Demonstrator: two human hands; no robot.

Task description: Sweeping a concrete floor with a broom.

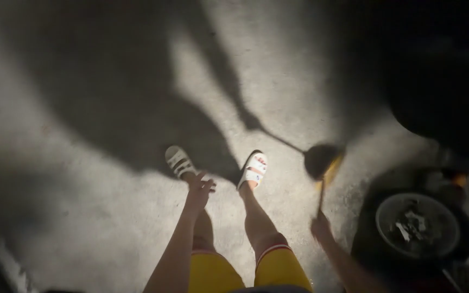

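no packages, labels, signs or screens in view

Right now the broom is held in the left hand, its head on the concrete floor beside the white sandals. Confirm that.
Not quite. The head view shows the right hand gripping the broom by its handle; the left hand is open and holds nothing. The rest stands: the broom's head meets the concrete floor beside the white sandals.

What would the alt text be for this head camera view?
Looking down at night, a person's right hand holds a thin-handled broom against the concrete floor, the left hand hanging open above white sandals. A round pan sits at right.
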